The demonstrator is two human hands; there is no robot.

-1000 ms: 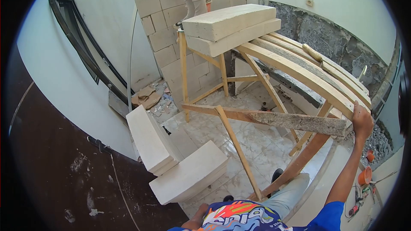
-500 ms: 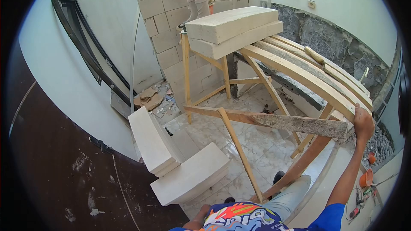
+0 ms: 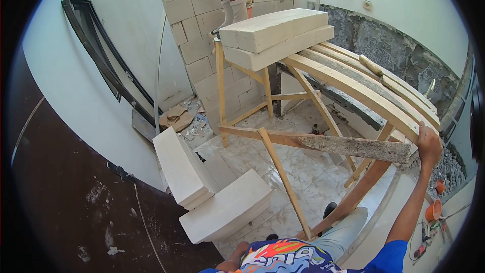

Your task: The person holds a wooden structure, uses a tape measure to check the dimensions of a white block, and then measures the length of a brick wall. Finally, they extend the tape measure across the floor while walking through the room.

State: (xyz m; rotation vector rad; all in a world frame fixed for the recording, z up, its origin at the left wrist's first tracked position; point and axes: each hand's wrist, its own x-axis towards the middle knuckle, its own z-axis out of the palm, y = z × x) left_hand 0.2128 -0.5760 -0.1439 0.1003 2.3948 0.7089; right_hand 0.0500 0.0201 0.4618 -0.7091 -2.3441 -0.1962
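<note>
At the right, my right hand [image 3: 429, 145] is wrapped round the near end of a pale wooden beam [image 3: 353, 86], the front one of several laid lengthwise on a timber trestle. Two white blocks [image 3: 275, 38] lie stacked on the far end of these beams. Low in the view, close to the patterned shirt, part of my left hand or forearm [image 3: 236, 257] shows; its fingers are hidden. A rough wooden crosspiece [image 3: 348, 146] runs below the beams, just left of my right wrist.
White blocks [image 3: 227, 205] are piled on the tiled floor at left, beside a dark brown panel [image 3: 86, 182]. Another person's legs [image 3: 235, 0] stand at the far end near a block wall [image 3: 202, 45]. Orange containers [image 3: 433, 211] and tools [image 3: 422, 245] lie at right.
The view has shifted very slightly. My right hand stays on the beam, and nothing else has visibly moved.
</note>
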